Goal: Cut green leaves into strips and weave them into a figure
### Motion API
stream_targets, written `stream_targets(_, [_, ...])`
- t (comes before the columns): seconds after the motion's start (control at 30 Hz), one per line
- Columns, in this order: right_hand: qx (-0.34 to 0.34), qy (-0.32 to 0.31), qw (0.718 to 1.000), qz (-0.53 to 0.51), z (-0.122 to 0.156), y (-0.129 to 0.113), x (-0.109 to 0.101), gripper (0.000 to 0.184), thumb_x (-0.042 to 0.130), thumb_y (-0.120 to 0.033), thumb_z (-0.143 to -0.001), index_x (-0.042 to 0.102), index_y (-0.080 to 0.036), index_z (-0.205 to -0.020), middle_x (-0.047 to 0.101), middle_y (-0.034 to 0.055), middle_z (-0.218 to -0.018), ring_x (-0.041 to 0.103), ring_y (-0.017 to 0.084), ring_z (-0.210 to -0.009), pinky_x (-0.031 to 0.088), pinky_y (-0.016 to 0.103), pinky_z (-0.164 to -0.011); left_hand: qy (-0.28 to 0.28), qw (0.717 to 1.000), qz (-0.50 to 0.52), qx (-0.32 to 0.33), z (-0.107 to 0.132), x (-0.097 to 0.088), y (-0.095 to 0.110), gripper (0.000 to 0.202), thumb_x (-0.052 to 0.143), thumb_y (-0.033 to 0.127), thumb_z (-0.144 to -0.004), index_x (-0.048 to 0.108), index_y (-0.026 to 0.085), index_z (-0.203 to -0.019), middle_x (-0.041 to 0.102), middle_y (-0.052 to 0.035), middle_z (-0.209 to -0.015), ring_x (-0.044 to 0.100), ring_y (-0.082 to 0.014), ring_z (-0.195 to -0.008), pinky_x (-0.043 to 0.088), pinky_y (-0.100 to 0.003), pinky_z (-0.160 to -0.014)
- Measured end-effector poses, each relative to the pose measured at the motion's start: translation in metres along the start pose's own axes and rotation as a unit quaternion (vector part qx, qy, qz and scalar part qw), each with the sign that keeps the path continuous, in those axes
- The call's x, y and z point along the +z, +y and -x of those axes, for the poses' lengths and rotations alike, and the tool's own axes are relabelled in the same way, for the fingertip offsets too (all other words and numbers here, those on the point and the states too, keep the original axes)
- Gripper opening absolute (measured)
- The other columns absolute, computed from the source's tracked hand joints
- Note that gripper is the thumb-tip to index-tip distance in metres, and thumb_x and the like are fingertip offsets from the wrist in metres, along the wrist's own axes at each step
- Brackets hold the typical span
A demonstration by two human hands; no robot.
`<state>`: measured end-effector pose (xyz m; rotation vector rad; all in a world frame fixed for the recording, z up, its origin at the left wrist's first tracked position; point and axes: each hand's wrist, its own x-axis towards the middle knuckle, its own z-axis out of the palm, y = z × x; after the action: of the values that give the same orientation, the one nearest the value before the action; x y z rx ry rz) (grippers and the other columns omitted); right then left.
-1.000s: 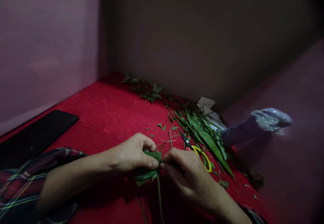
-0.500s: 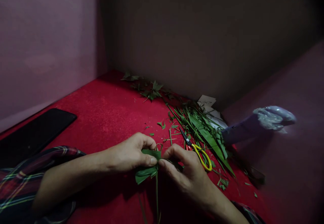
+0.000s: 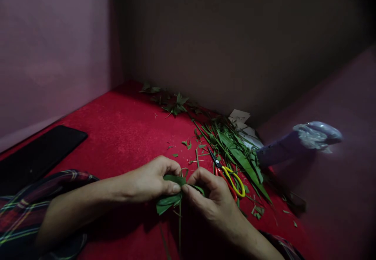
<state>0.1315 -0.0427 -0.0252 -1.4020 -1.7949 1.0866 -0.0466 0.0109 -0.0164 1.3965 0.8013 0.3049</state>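
Both my hands meet low in the middle over a red cloth surface (image 3: 117, 130). My left hand (image 3: 149, 179) pinches a folded piece of green leaf (image 3: 169, 201) between thumb and fingers. My right hand (image 3: 210, 197) is closed on the same leaf piece from the right, fingertips touching those of the left. A thin green strip (image 3: 179, 228) hangs down from the leaf toward me. Scissors with yellow handles (image 3: 230, 174) lie just right of my right hand.
A heap of long green leaves (image 3: 237, 150) and cuttings lies behind the scissors, more leaf scraps (image 3: 174, 105) by the back wall. White paper (image 3: 241, 121) sits in the corner, a purple wrapped object (image 3: 296, 142) at right, a black flat object (image 3: 38, 154) at left.
My right hand has edged left and up, its fingers curling tighter against the leaf. The leaf piece has turned slightly. My left hand has stayed nearly still.
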Motion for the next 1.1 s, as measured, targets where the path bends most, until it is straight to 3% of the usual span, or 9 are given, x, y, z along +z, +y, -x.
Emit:
stream_targets(0.2, [0.013, -0.002, 1.0, -0.01, 0.001, 0.003, 0.001, 0.015, 0.053, -0.023, -0.082, 0.046, -0.018, -0.07, 0.04, -0.0067, -0.059, 0.035, 0.008, -0.054, 0.028, 0.02, -0.049, 0.023, 0.999, -0.034, -0.015, -0.003, 0.001, -0.003, 0.016, 0.06, 0.027, -0.064, 0.05, 0.016, -0.066, 0.042, 0.0069, -0.056, 0.038, -0.0087, -0.052, 0.029, -0.02, -0.047])
stream_targets(0.43, [0.032, -0.002, 0.998, -0.058, -0.002, 0.0, 0.003, 0.004, 0.053, -0.021, -0.081, 0.049, -0.019, -0.081, 0.045, -0.0056, -0.062, 0.038, 0.008, -0.054, 0.033, 0.019, -0.049, 0.039, 0.999, 0.01, -0.025, -0.001, 0.001, 0.001, 0.012, 0.06, 0.022, -0.062, 0.052, 0.014, -0.062, 0.043, 0.0069, -0.052, 0.038, -0.0074, -0.049, 0.027, -0.019, -0.046])
stream_targets(0.67, [0.06, -0.011, 0.991, -0.116, -0.004, 0.003, 0.006, 0.008, 0.052, -0.021, -0.078, 0.048, -0.017, -0.073, 0.043, -0.0057, -0.057, 0.038, 0.007, -0.05, 0.03, 0.017, -0.044, 0.078, 0.996, 0.024, -0.027, -0.003, 0.007, 0.002, 0.014, 0.06, 0.022, -0.06, 0.048, 0.015, -0.058, 0.043, 0.0075, -0.049, 0.036, -0.0063, -0.046, 0.027, -0.019, -0.044])
stream_targets(0.9, [0.055, 0.028, 0.994, -0.09, -0.006, 0.006, 0.011, 0.01, 0.051, -0.016, -0.074, 0.044, -0.018, -0.067, 0.041, -0.0064, -0.054, 0.036, 0.007, -0.049, 0.028, 0.017, -0.043, 0.063, 0.997, 0.026, -0.03, -0.003, 0.011, -0.001, 0.01, 0.058, 0.016, -0.057, 0.048, 0.015, -0.061, 0.045, 0.0076, -0.049, 0.041, -0.007, -0.044, 0.031, -0.019, -0.043])
stream_targets(1.1, [0.052, 0.026, 0.991, -0.123, -0.005, 0.003, 0.008, 0.015, 0.053, -0.026, -0.077, 0.044, -0.018, -0.068, 0.039, -0.0068, -0.055, 0.035, 0.007, -0.049, 0.029, 0.017, -0.044, 0.086, 0.996, 0.032, -0.019, -0.006, 0.012, -0.001, 0.017, 0.063, 0.026, -0.06, 0.05, 0.015, -0.06, 0.047, 0.0061, -0.047, 0.041, -0.0069, -0.041, 0.03, -0.019, -0.04])
